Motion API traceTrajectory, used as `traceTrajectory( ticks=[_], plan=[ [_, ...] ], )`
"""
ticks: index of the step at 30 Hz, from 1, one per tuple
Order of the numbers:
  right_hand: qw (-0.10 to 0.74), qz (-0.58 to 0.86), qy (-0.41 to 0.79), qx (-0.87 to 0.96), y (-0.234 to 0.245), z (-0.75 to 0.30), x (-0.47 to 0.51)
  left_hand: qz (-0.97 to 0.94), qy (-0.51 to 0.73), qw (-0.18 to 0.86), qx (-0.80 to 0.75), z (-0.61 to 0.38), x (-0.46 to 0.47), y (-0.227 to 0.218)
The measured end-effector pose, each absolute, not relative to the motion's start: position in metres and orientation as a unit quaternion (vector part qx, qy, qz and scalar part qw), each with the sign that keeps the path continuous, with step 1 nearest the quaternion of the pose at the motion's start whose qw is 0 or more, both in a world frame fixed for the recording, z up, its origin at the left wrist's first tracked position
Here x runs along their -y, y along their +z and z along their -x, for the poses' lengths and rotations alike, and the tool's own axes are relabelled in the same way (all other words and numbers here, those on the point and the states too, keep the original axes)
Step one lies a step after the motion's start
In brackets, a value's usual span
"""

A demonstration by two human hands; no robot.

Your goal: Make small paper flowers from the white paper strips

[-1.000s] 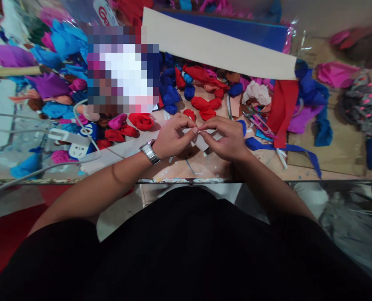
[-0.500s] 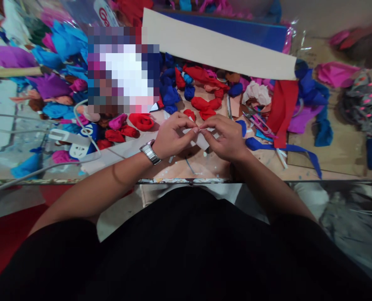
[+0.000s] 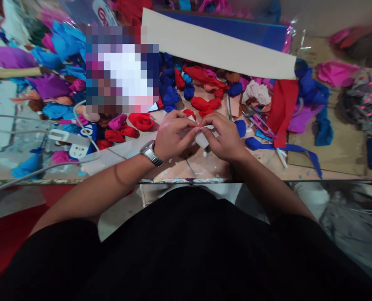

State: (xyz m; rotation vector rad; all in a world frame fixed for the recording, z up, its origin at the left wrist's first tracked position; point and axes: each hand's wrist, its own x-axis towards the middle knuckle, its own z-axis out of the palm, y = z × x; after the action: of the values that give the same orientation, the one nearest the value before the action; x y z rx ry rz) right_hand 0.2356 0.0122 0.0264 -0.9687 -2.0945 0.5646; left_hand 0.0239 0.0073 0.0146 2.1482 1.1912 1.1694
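Note:
My left hand (image 3: pixel 174 136), with a metal watch (image 3: pixel 151 153) on its wrist, pinches a small white piece that looks like paper (image 3: pixel 202 141). On its other side my right hand (image 3: pixel 222 136) pinches the same piece, and the fingertips of both hands meet at its upper edge. The lower part of the piece hangs between the hands, above the table. Part of it is hidden behind the fingers. Just beyond my hands lie red cloth-like bundles (image 3: pixel 204 104). To the right of my right hand is a blue strip with a rounded end (image 3: pixel 269 146).
Scissors with pink handles (image 3: pixel 257 121) lie at the right beside a red strip (image 3: pixel 281 108). A long cream board (image 3: pixel 217 44) spans the back. At the left are a white power strip (image 3: pixel 79 149), cables and crumpled coloured pieces (image 3: pixel 52 88). The table edge (image 3: pixel 186 181) runs before me.
My left hand has turned slightly at the wrist, and the fingers of both hands have shifted a little on the white piece. Things on the table stay where they were.

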Motion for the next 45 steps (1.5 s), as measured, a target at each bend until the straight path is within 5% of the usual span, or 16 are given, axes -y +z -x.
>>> traceTrajectory(
  ticks=[14, 29, 45],
  plan=[
    [0.391, 0.399, 0.217, 0.801, 0.0263, -0.2344, -0.0113, -0.774, 0.421, 0.195, -0.432, -0.0237, -0.0075, 0.0121],
    [0.349, 0.45, 0.445, 0.692, 0.0304, -0.2321, -0.0112, -0.778, 0.429, 0.181, -0.422, -0.0253, -0.007, 0.0128],
    [0.345, 0.42, 0.304, 0.782, 0.0317, -0.2381, -0.0137, -0.775, 0.406, 0.207, -0.437, -0.0251, -0.007, 0.0155]
  ],
)
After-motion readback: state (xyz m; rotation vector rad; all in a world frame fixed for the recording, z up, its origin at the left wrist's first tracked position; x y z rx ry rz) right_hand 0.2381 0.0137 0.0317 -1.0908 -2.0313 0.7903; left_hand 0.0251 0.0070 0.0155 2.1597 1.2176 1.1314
